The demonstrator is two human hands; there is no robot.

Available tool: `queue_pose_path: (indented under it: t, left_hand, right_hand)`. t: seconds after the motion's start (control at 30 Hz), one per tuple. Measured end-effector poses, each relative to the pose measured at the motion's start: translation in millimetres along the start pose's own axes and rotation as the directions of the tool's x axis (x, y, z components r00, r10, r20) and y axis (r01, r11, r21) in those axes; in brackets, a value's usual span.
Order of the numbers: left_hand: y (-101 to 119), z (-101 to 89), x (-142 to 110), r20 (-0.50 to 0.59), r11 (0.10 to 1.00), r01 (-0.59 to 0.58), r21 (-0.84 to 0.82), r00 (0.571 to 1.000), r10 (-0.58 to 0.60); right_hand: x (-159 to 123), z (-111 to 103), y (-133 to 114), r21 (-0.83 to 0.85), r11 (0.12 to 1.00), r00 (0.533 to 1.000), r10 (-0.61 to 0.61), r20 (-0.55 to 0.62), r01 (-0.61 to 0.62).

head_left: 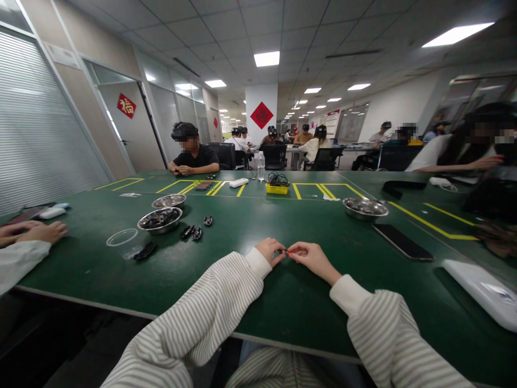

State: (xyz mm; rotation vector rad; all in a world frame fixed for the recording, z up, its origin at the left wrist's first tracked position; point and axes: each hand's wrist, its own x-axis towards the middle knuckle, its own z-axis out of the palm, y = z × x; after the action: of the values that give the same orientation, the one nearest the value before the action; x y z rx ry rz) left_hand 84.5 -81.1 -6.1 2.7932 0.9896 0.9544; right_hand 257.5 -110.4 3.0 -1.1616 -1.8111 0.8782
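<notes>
Both of my hands meet over the green table, pinching one small dark part [284, 251] with a bit of orange-red on its right side. My left hand [270, 250] grips its left end, and my right hand [309, 258] holds the right end between thumb and fingertips. Fingers cover most of the part, so its kind cannot be made out. To the left lie several small black pieces [196, 233]. Beyond them stands a metal bowl [176, 227] filled with dark parts, with a second metal bowl [181, 200] behind it.
A clear plastic cup [133, 251] lies near a black piece [145, 251] at left. On the right are a metal bowl [377, 216], a phone [404, 242] and a white case [480, 291]. A yellow box with cables [277, 188] and a bottle [260, 166] stand farther back. Co-workers sit around.
</notes>
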Motion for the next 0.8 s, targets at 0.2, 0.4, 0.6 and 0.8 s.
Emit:
queue_pose_path:
  t: [0.2,0.4,0.6,0.8]
  left_hand:
    - [0.0,0.1,-1.0,-0.015,1.0,0.013,0.027,1.0,-0.013]
    - [0.0,0.3,-1.1,0.011,1.0,0.011,0.025,1.0,-0.011]
    - [-0.1,-0.2,-1.2,0.031,1.0,0.001,0.014,1.0,-0.001]
    - [-0.5,-0.7,-0.9,0.033,1.0,-0.019,0.018,0.999,0.019]
  right_hand:
    - [0.0,-1.1,0.2,-0.117,0.991,0.995,-0.072,-0.063,0.064]
    - [-1.7,-0.5,-4.2,-0.153,0.984,0.994,-0.102,-0.035,0.095]
    - [-2.9,0.0,-7.3,-0.128,0.987,0.995,-0.096,-0.027,0.092]
    - [-2.3,0.8,-4.4,-0.046,0.998,0.997,-0.055,-0.05,0.053]
